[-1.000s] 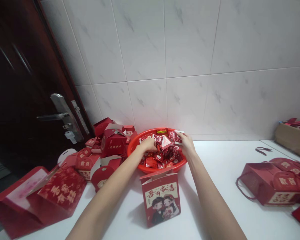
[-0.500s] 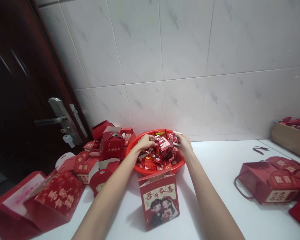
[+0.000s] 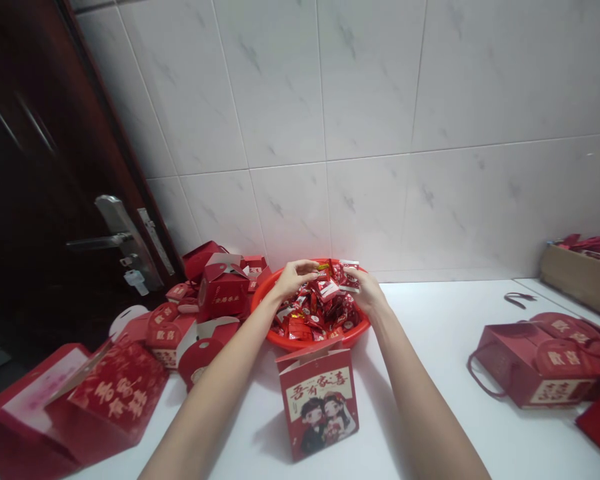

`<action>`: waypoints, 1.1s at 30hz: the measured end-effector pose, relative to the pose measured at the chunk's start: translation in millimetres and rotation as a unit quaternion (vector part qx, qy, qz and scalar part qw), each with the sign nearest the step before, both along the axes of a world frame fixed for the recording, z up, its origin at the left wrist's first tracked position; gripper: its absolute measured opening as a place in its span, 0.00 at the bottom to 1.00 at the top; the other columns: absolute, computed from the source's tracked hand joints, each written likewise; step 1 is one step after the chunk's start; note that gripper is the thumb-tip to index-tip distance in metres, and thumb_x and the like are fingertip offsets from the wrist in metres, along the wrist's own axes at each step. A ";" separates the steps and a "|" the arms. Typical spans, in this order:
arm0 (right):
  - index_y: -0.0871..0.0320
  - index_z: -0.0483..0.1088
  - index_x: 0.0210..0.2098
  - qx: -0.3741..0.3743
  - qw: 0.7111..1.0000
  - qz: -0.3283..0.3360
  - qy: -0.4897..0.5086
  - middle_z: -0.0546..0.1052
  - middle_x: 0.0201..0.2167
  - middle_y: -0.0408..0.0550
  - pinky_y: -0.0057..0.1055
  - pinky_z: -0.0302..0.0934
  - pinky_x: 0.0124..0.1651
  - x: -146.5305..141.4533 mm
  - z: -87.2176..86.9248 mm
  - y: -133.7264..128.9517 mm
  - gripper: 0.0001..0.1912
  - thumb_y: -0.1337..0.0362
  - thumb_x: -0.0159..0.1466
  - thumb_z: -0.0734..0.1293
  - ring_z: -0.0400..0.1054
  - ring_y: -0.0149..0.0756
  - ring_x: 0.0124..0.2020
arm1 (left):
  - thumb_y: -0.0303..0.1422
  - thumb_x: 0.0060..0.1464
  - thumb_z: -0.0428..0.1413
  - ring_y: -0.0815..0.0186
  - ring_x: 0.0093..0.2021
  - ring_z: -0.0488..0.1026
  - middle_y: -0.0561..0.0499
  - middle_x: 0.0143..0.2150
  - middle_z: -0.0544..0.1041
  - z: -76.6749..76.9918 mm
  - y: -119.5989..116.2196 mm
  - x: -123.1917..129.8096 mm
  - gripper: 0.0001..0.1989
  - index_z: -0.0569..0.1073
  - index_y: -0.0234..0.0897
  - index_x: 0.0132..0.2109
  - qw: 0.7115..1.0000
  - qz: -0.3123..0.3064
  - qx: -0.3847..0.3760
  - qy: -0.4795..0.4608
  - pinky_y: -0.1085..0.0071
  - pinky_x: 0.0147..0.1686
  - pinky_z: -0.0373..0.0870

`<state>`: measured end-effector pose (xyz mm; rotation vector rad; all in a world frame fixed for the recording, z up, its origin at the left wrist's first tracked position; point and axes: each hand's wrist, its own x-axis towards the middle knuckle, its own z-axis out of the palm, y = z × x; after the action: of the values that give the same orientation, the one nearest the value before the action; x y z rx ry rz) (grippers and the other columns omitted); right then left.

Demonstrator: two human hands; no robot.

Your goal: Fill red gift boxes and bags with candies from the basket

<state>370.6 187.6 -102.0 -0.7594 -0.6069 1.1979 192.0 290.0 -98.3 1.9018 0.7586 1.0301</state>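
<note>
Heaped in a red plastic basin (image 3: 260, 300) are several small wrapped sweets (image 3: 317, 313), mostly red. My left hand (image 3: 294, 279) hovers over the basin's back left part, fingers stretched towards a gold-and-red wrapped sweet (image 3: 323, 267); nothing shows in its grasp. At the basin's right side, my right hand (image 3: 369, 293) grips a red-and-white sweet packet (image 3: 349, 273) between thumb and fingers. Another red-and-white packet (image 3: 329, 289) lies on the heap between both hands. In front of the basin stands a red gift box (image 3: 320, 407) with a cartoon couple, its top flaps raised.
Several red gift boxes (image 3: 225, 287) crowd the left, with a larger one (image 3: 115, 393) nearer me. More red boxes (image 3: 540, 363) sit at the right, below a dark cord (image 3: 519, 299) and a cardboard box (image 3: 577, 277). A tiled wall (image 3: 370, 213) and a door handle (image 3: 105, 241) stand behind.
My left hand has lifted off the sweets and shifted slightly back. My right hand has moved a little left with the packet, which now shows more of its face.
</note>
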 end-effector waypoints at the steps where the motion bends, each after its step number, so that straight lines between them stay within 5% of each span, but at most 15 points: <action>1: 0.58 0.75 0.23 0.000 1.000 0.006 -0.001 0.78 0.22 0.41 0.25 0.66 0.26 -0.3 0.8 -1.2 0.04 0.71 0.49 0.74 0.72 0.31 0.24 | 0.45 0.34 0.71 0.56 0.44 0.79 0.43 0.42 0.83 0.5 -1.1 0.4 0.27 0.80 0.32 0.40 1.000 -0.005 0.000 -0.002 0.59 0.50 0.73; 12: 0.62 0.77 0.28 0.003 0.996 0.078 -0.034 0.81 0.26 0.48 0.30 0.71 0.27 -1.3 -1.2 -4.9 0.05 0.76 0.51 0.72 0.74 0.35 0.25 | 0.45 0.36 0.71 0.58 0.41 0.79 0.44 0.40 0.83 3.5 -13.1 4.0 0.27 0.80 0.32 0.41 0.997 -0.066 -0.022 -0.013 0.61 0.47 0.74; 16: 0.61 0.77 0.27 0.009 0.999 0.043 -0.017 0.81 0.24 0.45 0.28 0.69 0.26 0.0 -0.5 -4.2 0.07 0.75 0.48 0.74 0.74 0.34 0.24 | 0.42 0.52 0.61 0.60 0.41 0.79 0.43 0.43 0.82 6.9 -11.2 5.3 0.20 0.79 0.30 0.45 0.997 0.027 0.024 0.062 0.65 0.44 0.75; 20: 0.59 0.76 0.26 -0.013 1.000 0.019 -0.011 0.81 0.24 0.44 0.26 0.66 0.24 2.1 0.3 -4.4 0.07 0.73 0.47 0.74 0.73 0.33 0.23 | 0.29 0.55 0.53 0.60 0.40 0.79 0.46 0.36 0.83 4.8 -12.7 1.5 0.12 0.81 0.32 0.39 0.938 0.178 0.065 0.290 0.68 0.43 0.74; 23: 0.58 0.76 0.24 -0.021 1.000 0.010 -0.009 0.81 0.23 0.42 0.25 0.64 0.23 2.2 1.1 -4.8 0.06 0.72 0.47 0.74 0.72 0.32 0.22 | 0.23 0.46 0.57 0.55 0.38 0.80 0.45 0.31 0.82 0.9 -16.6 -2.0 0.07 0.80 0.34 0.30 0.897 0.186 0.048 0.398 0.64 0.42 0.73; 28: 0.57 0.76 0.23 -0.025 1.000 0.009 -0.009 0.80 0.22 0.41 0.25 0.64 0.23 1.5 1.8 -5.6 0.05 0.71 0.47 0.73 0.71 0.31 0.23 | 0.26 0.42 0.63 0.45 0.53 0.76 0.38 0.50 0.81 0.8 -20.5 3.4 0.16 0.79 0.38 0.42 0.833 0.188 0.069 0.516 0.55 0.52 0.69; 33: 0.58 0.76 0.24 -0.018 1.000 0.002 -0.017 0.80 0.22 0.41 0.25 0.62 0.22 1.6 1.4 -5.0 0.06 0.70 0.46 0.74 0.71 0.31 0.22 | 0.35 0.39 0.68 0.42 0.57 0.72 0.36 0.54 0.78 0.4 -19.2 9.7 0.23 0.78 0.38 0.47 0.801 0.153 0.075 0.574 0.47 0.60 0.60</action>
<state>372.2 182.5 -100.6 -0.8104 -0.6170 1.2030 201.7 270.8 -97.9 2.5330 1.7264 -0.0608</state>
